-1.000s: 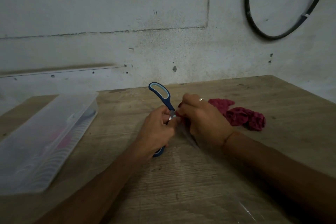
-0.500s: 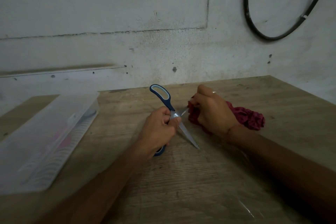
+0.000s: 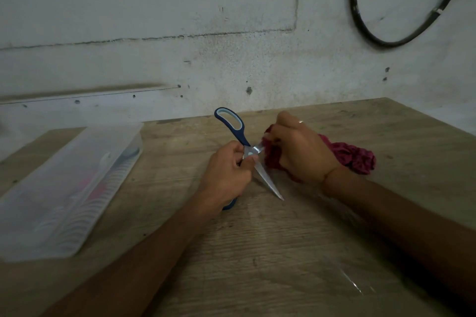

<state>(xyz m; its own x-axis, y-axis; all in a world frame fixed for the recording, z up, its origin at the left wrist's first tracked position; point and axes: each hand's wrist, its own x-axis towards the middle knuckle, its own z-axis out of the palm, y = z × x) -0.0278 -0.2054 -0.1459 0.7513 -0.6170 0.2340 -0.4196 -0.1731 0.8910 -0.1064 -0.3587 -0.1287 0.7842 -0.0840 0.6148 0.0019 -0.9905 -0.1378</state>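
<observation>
My left hand [image 3: 228, 171] grips blue-handled scissors [image 3: 233, 127] near the pivot. The blades are spread: one points down and right toward me, the other points right into a crumpled dark red cloth [image 3: 347, 156]. My right hand [image 3: 300, 149] holds the near end of that cloth, fingers curled round it, beside the scissor pivot. The rest of the cloth trails right behind my wrist on the wooden table [image 3: 257, 252]. A ring shows on a right finger.
A translucent plastic box [image 3: 64, 188] with its lid on lies at the left of the table. A clear plastic sheet [image 3: 353, 283] lies near the front right. A black cable [image 3: 386, 41] hangs on the wall behind.
The scissor blades have opened; one now points toward me. My right hand moved back and slightly right, gathering the red cloth up against the other blade.
</observation>
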